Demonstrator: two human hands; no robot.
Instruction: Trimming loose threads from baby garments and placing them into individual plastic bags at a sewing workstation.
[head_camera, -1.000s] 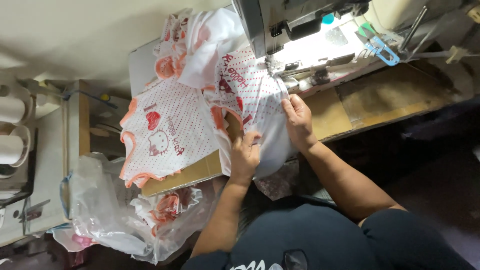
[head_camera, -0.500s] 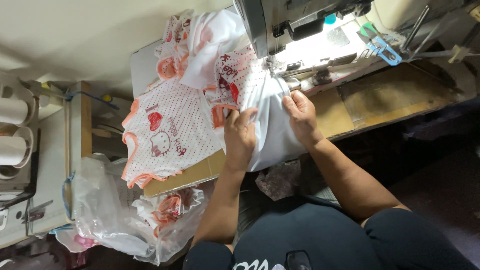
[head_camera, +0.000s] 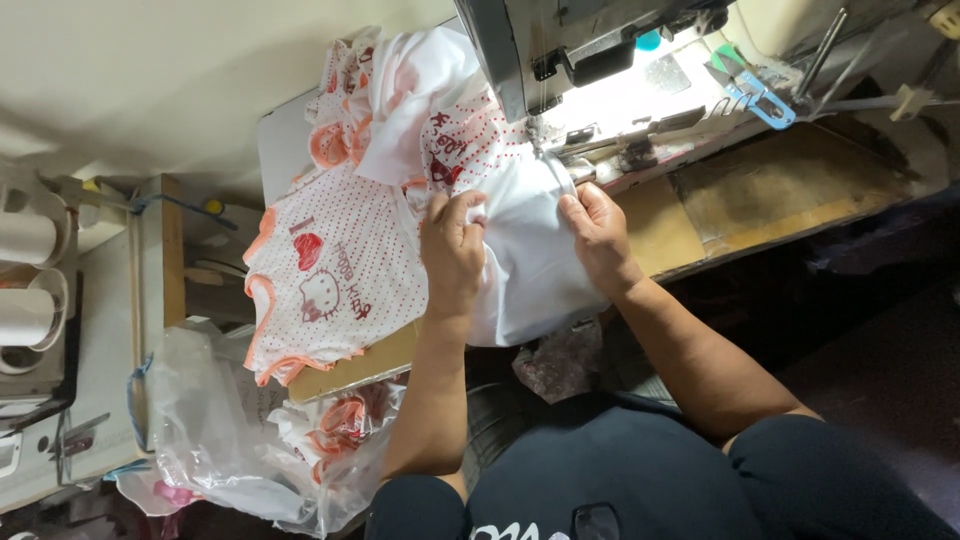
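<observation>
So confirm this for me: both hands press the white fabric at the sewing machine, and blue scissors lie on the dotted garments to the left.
Not quite. The head view shows the blue scissors on the sewing machine bed, not on the dotted garments. The left hand and right hand do press the white fabric.

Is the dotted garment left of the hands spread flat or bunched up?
Spread flat. The dotted garment lies open on the sewing table, print and orange trim showing, while the left hand and right hand grip white fabric.

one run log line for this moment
left hand: grips white fabric | right hand: presses fabric by sewing machine | dotted garment: lies left
</observation>
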